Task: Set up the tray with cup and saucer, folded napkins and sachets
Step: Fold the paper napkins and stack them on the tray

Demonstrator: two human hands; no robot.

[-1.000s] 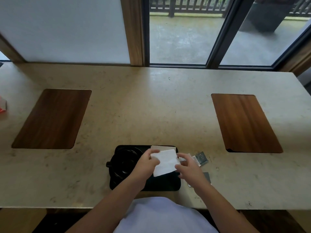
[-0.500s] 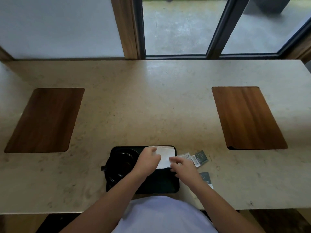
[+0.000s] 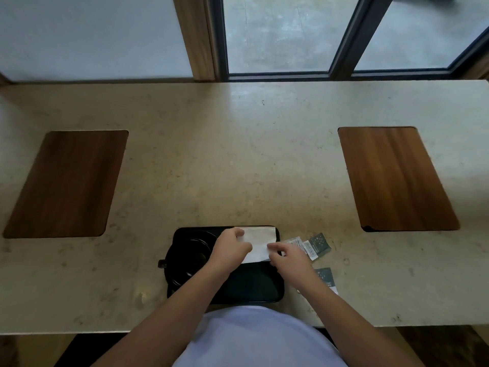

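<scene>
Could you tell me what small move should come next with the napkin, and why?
Probably let go of the white napkin and reach for the sachets. Both the left hand and right hand hold it lying at the black tray's far end, while the sachets remain on the counter.

The single head view looks steeply down from above the person's chest at the stone counter, facing a window at its far edge. The wide lens bends the counter's edges. Both forearms enter from the bottom, so the hands sit near and low in frame, centred. There is no second view.
</scene>
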